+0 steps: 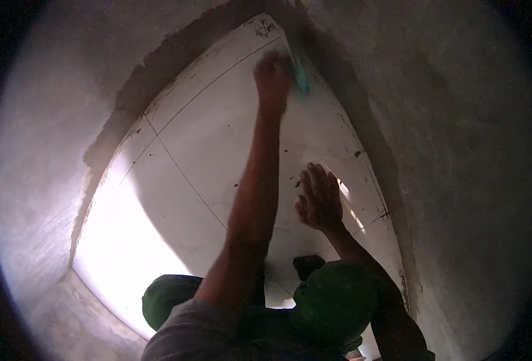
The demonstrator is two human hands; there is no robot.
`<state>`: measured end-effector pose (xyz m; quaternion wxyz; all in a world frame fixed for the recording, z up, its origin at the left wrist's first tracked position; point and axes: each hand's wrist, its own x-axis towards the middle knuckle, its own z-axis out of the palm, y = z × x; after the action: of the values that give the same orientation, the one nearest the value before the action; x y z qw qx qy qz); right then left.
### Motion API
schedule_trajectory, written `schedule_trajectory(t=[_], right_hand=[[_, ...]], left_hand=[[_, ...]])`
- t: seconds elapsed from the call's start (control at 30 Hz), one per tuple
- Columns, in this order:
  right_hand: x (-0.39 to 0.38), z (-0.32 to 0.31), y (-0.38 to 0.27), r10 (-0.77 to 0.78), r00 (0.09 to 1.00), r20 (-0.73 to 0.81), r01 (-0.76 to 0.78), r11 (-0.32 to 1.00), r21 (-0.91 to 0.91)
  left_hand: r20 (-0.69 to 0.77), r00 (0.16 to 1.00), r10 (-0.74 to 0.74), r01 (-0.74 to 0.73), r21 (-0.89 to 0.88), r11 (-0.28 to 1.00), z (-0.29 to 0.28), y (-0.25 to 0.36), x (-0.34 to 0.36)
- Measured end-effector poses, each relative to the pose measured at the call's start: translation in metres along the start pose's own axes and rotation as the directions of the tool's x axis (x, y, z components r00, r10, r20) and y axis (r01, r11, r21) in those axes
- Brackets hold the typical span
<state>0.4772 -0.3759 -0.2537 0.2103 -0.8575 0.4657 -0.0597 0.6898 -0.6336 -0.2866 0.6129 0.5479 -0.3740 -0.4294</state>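
Observation:
My left arm reaches far forward to the corner of the white tiled floor. At its end my left hand is closed in a fist and smeared by motion. A blurred teal strip-like tool sticks out at its right side, against the foot of the right wall; its kind is too blurred to name. Nearer to me, my right hand lies palm down on the tiles with its fingers stretched out, holding nothing.
Bare grey walls rise on the left and right, with a darker band along their foot. Small dark crumbs dot the tiles. My bent knees in green cloth are close below. Bright light falls on the floor at left.

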Motion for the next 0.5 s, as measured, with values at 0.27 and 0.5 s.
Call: schedule_trajectory(t=[0.27, 0.5], right_hand=[[-0.004, 0.006, 0.0, 0.009, 1.0, -0.002, -0.009, 1.0, -0.011], [-0.001, 0.005, 0.001, -0.003, 1.0, -0.013, 0.004, 1.0, 0.029]], left_hand=[[0.021, 0.857, 0.515, -0.412, 0.628, 0.66, 0.04, -0.039, 0.034], [-0.035, 0.996, 0.087, -0.072, 0.321, 0.944, 0.064, 0.009, -0.128]])
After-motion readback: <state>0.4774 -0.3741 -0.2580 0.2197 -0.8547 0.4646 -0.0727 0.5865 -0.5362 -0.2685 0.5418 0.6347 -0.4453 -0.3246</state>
